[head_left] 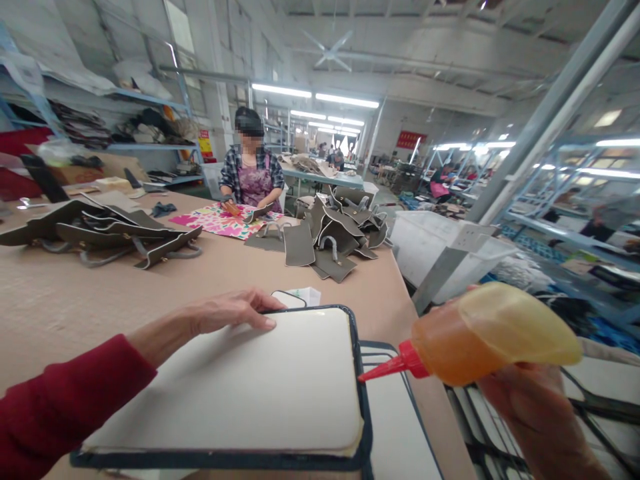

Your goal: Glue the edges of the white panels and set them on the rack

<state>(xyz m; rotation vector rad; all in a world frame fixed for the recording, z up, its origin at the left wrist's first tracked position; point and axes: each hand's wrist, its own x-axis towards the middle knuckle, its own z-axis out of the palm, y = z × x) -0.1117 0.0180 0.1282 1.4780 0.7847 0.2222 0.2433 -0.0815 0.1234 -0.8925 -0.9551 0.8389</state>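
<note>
A white panel with a dark rim [240, 393] lies before me, tilted slightly on the table. My left hand [245, 312] grips its far edge, thumb on the white face and the other fingers over the rim. In my right hand [525, 393] is a squeeze bottle [465, 340] of amber liquid, tipped on its side. Its red nozzle [387, 368] points left, with the tip at the panel's right rim. Beneath that rim, on the right, another white panel with dark edging [395, 420] shows in part.
Dark grey-green bag pieces with handles lie in a left pile [115, 230] and a right pile [340, 230] on the table [45, 300]. Across it, a person [255, 167] works over patterned fabric [215, 220]. A metal post [500, 167] and white bin [425, 247] stand right. More panels [605, 387] lie lower right.
</note>
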